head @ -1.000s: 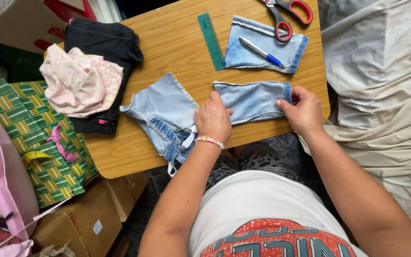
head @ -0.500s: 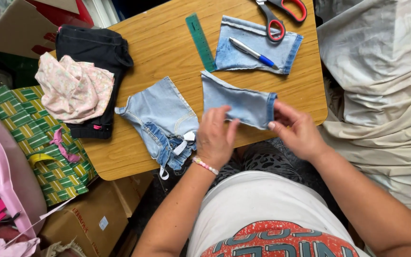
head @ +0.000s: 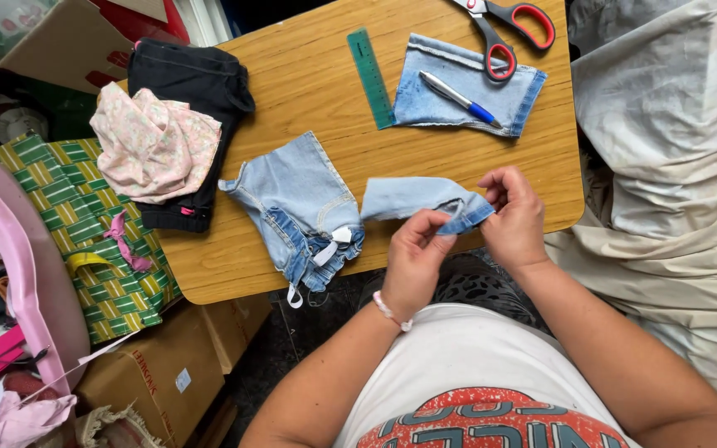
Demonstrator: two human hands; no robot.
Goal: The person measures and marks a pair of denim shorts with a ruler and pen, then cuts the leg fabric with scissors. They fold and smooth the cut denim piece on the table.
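Your left hand [head: 415, 253] and right hand [head: 514, 211] both pinch the hemmed end of a denim strip [head: 412, 197], lifted just above the wooden worktop [head: 309, 79] beside cut jeans [head: 296, 207]; folding seems underway, needing steady alignment.

A brown cardboard box [head: 147, 377] with a small white rectangular sticker label [head: 182, 380] on its side stands on the floor below the near left corner of the wooden table [head: 309, 75]. Beside the table's left edge lies a green and yellow woven-pattern gift bag [head: 76, 224]. Another brown cardboard box with red printing [head: 76, 41] sits beyond the table's far left corner.
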